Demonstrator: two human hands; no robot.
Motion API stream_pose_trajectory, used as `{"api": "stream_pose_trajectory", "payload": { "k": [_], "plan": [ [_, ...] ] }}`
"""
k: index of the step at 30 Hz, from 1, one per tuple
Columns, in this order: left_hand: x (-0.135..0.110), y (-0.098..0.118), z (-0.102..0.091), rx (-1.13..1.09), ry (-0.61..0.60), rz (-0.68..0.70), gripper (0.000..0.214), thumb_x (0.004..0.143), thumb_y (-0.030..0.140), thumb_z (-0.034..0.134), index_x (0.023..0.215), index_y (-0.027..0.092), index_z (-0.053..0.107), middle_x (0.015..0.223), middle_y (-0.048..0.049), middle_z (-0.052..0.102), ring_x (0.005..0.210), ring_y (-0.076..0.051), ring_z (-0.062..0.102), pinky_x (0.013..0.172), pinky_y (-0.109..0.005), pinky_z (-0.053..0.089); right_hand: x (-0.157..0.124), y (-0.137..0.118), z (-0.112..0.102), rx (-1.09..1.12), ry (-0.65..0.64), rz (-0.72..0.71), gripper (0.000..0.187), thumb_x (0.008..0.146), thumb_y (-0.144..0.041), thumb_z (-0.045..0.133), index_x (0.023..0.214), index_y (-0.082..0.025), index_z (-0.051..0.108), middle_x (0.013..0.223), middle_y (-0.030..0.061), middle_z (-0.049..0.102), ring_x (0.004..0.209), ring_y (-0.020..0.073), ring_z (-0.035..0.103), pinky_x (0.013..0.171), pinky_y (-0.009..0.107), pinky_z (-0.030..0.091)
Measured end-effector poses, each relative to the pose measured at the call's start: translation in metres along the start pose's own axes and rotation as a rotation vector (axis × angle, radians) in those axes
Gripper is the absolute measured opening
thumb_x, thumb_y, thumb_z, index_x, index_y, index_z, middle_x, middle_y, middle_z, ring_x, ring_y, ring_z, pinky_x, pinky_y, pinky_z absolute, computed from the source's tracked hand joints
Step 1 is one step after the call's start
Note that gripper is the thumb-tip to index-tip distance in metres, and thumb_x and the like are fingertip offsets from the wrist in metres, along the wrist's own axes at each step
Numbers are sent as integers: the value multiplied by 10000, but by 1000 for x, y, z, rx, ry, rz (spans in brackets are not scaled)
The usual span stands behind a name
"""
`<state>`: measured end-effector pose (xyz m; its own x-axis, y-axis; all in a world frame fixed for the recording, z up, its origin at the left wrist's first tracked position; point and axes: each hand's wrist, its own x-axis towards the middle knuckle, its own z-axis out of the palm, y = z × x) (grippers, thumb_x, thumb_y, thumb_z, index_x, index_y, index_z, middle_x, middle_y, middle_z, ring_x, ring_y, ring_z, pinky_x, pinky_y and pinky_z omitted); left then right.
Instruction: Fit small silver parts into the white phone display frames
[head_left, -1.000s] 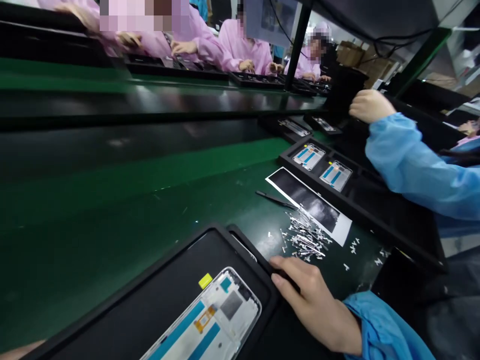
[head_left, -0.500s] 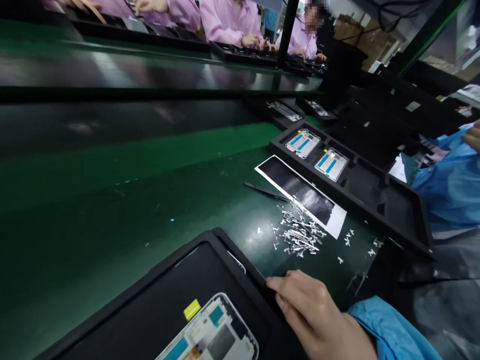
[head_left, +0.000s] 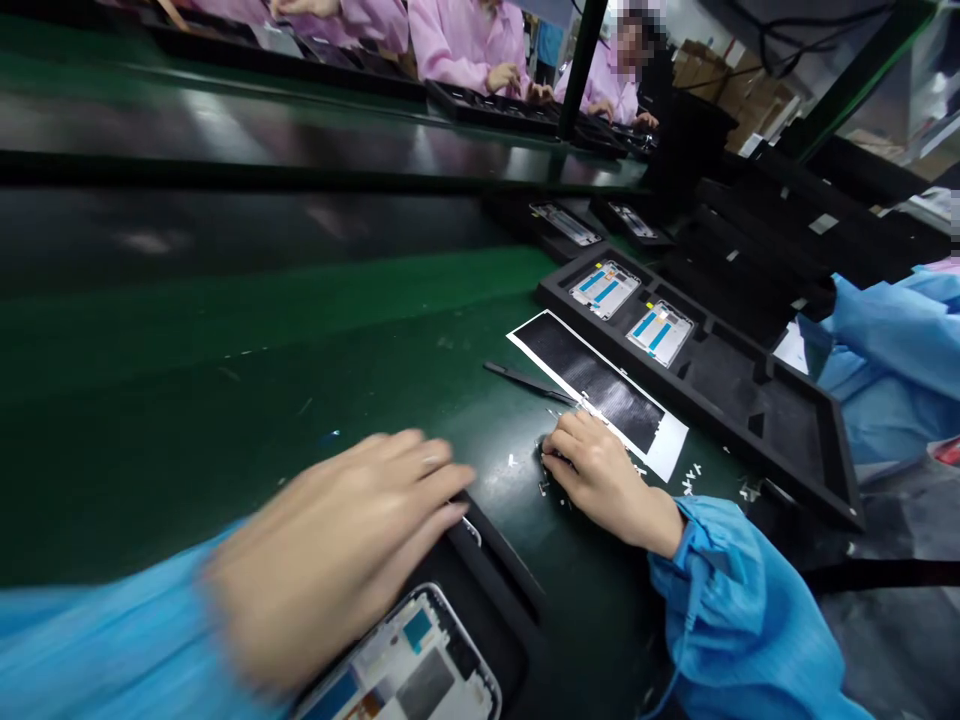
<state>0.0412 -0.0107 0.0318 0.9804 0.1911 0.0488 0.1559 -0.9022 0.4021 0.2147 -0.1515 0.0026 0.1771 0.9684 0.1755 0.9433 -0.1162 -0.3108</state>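
My left hand (head_left: pixel 345 545), smeared by motion, reaches over the near black tray with its fingers stretched out towards the tray's far edge. Whether it touches the tray I cannot tell. Below it lies a silver phone frame (head_left: pixel 427 665) with blue and grey patches, partly hidden by that hand. My right hand (head_left: pixel 596 475) is down at the pile of small metal strips, fingers curled in and closed. Most of the pile is covered by this hand, and what its fingertips hold is hidden. Black tweezers (head_left: pixel 525 380) rest on the green table just beyond it.
A white-edged black sheet (head_left: pixel 592 375) lies beside a long black tray (head_left: pixel 787 410) bearing two phone frames (head_left: pixel 660 332). Loose white bits (head_left: pixel 691 478) are scattered on the table. Blue sleeves (head_left: pixel 892 350) of another person show at right; pink-clad workers (head_left: pixel 469 45) sit across.
My right hand has left the near tray's edge and moved forward onto the pile of metal strips. My left hand has come into view from the left, over the near tray.
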Motion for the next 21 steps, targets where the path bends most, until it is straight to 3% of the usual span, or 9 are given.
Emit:
{"api": "stream_pose_trajectory", "payload": {
  "k": [2,4,7,13,21],
  "plan": [
    [36,15,-1,50,-129,104,209,816,146,403,875,183,600,886,-39,579,803,-196,517,728,-379,420,-3,1,0,37,31,16,181,839,-137,397,687,-168,492,709,35,469,692,167,404,632,304,351],
    [68,25,2,84,-191,162,161,788,125,463,867,171,595,898,-36,566,829,-193,507,726,-362,419,-6,3,-2,81,72,45,188,845,-131,386,691,-169,487,704,31,471,689,160,410,632,294,353],
    [94,30,13,116,-245,198,88,780,137,521,852,143,571,922,-29,538,865,-175,496,738,-347,425,-10,6,-9,149,149,113,178,858,-136,377,722,-162,490,721,39,484,699,156,420,639,289,358],
    [85,24,24,103,-279,194,66,802,128,478,753,120,521,821,-16,510,787,-152,484,705,-325,414,-12,4,-15,279,208,177,161,852,-137,390,732,-165,495,713,33,485,696,154,421,642,294,345],
    [67,21,10,-231,-185,71,184,827,165,321,680,178,430,675,24,496,641,-112,457,599,-228,353,-12,-3,-21,523,86,220,158,854,-169,428,736,-173,533,698,2,504,701,130,444,657,274,347]
  ]
}}
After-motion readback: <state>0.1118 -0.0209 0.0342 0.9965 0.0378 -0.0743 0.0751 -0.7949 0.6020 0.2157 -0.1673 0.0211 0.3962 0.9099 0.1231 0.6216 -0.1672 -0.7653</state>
